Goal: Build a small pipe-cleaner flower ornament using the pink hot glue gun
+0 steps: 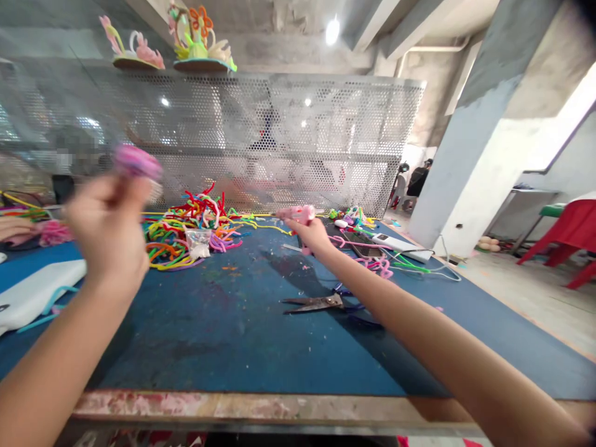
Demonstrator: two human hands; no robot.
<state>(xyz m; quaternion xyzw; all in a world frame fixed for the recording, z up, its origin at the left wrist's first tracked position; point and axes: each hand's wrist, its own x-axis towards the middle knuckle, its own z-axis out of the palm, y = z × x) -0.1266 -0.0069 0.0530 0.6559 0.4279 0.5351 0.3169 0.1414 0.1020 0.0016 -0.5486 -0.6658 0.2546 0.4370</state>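
My left hand [109, 217] is raised at the left, its fingers closed on a blurred pink and purple piece [137, 162]. Farther out near the middle, my right hand [313, 233] reaches over the table's back part, fingers wrapped round a pink translucent tool [298, 214]. Open-bladed scissors [321, 303] lie on the blue table [223, 335] below my right forearm, which covers part of their handles. Left of my right hand is a pile of colourful fuzzy stems [172, 236] with a small clear bag [198, 243] on it.
A white device [41, 292] and blue stems lie at the left, near another person's hand [16, 230]. Behind the table stands a perforated metal screen [233, 143]. Phones, a white power strip [403, 246], cables and pink stems occupy the right back.
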